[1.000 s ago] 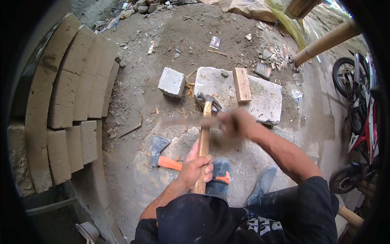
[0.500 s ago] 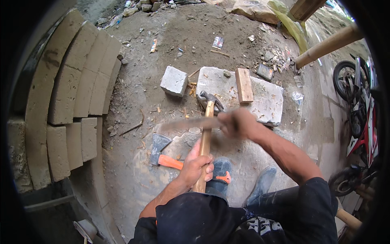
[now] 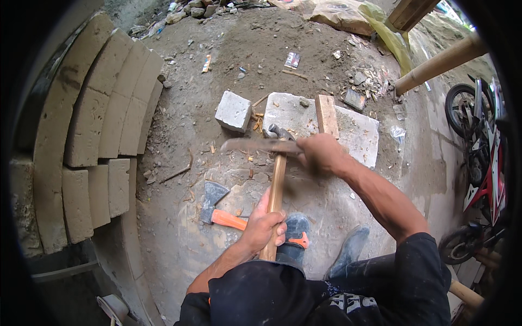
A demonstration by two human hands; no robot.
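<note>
Left hand: I am observing the left hand (image 3: 265, 228) clamping firmly around the wooden handle of a claw hammer (image 3: 277, 187).
Right hand: The right hand (image 3: 321, 154) is closing in a fist on the grip end of a machete-like blade (image 3: 258, 145); motion is blurring both.
Hammer: It is standing head-away from the body, its handle sloping back toward the dark clothing.
Blade: It is lying across the handle just below the hammer head, pointing left; I am unable to tell whether the two are touching.
Hatchet: A hatchet (image 3: 213, 195) is resting on the ground left of the left hand, its orange handle running behind the wrist.
Boots: Two dusty boots (image 3: 350, 247) are standing below the hands.
Slab: A pale concrete slab (image 3: 356, 136) is lying beyond the hammer, supporting a wooden block (image 3: 326, 115).
Cube: A whitish block (image 3: 234, 111) is sitting beside the slab's left end.
Perimeter: Stacked masonry blocks (image 3: 84, 125) are lining the left; a motorcycle (image 3: 481, 157) is occupying the right.
</note>
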